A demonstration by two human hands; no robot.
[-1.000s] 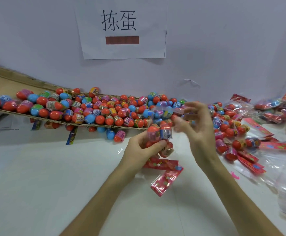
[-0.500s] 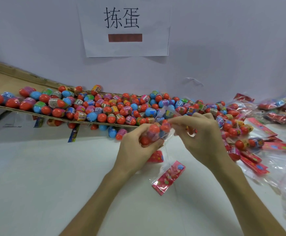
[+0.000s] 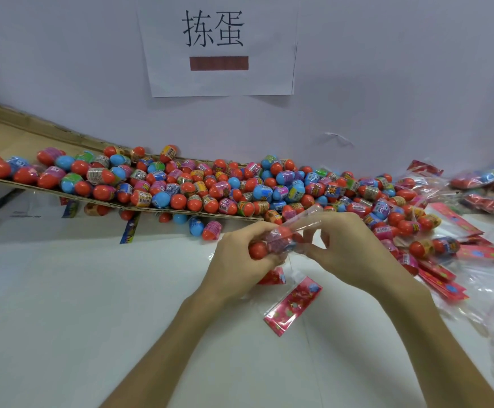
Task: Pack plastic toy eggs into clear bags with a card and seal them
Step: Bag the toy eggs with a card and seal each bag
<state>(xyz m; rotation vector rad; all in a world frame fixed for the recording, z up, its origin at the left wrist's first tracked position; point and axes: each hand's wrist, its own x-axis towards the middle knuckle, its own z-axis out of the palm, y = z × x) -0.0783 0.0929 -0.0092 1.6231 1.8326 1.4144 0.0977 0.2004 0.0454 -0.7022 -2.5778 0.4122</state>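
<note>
The clear bag (image 3: 294,228), loaded with red eggs (image 3: 258,250), is held above the worktop (image 3: 92,304) between both hands. Its long axis is tilted from the filled end at lower left up to the loose mouth at upper right. The filled end is gripped by the curled fingers of the left hand (image 3: 237,269). The mouth is pinched by the right hand (image 3: 351,254), which is judged better placed for sealing. A red card (image 3: 292,306) lies just below.

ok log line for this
left hand: grips egg bag | right hand: pinches its mouth | step: sealing, likely | card: on table
</note>
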